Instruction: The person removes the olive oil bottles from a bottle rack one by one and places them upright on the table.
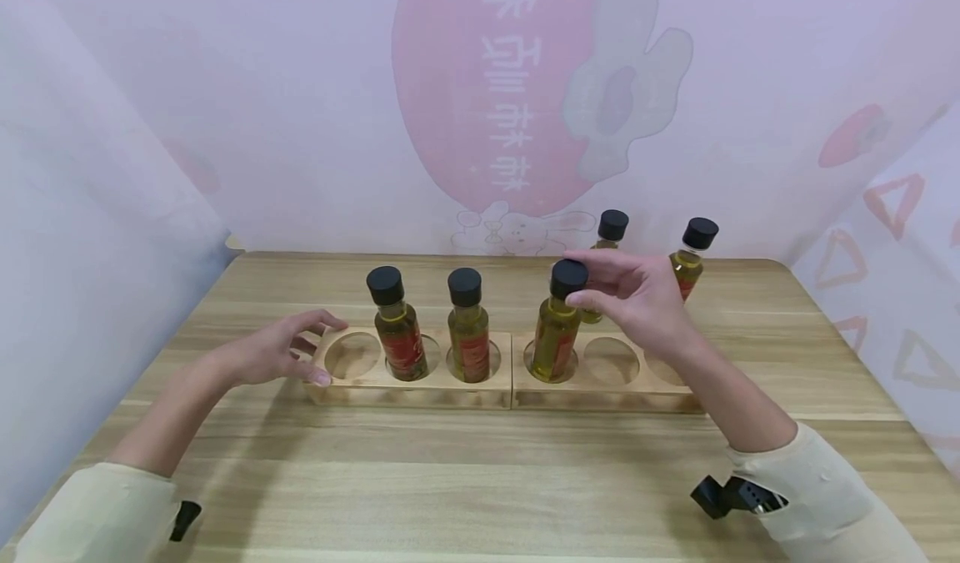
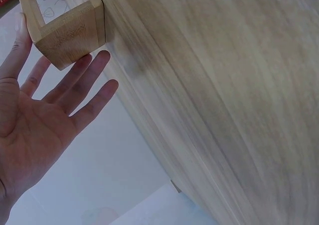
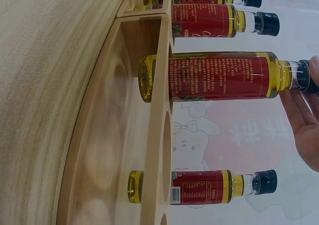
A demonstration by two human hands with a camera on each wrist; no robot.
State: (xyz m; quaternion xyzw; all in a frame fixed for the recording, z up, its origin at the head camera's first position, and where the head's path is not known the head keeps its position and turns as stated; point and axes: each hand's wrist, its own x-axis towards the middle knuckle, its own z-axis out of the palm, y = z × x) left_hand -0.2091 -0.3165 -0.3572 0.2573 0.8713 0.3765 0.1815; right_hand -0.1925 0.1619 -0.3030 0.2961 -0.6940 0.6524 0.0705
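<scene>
My right hand (image 1: 637, 296) pinches the black cap of an olive oil bottle (image 3: 219, 76) between thumb and fingers. That bottle stands through the first hole of the right wooden rack (image 1: 609, 396). In the right wrist view its base shows beneath the rack's upper board, above the lower one. My left hand (image 1: 277, 353) touches the end of the left wooden rack (image 1: 442, 396), thumb at the front corner and index finger at the back, fingers fairly straight. Two more bottles, a left one (image 1: 401, 346) and a right one (image 1: 470, 348), stand in the left rack.
Behind the right rack stand two bottles, one with its cap (image 1: 613, 224) above my right hand, the other (image 1: 686, 271) further right. An open hole (image 1: 352, 356) lies beside my left hand. A printed curtain (image 1: 315, 129) rises behind the wooden table (image 1: 420, 480).
</scene>
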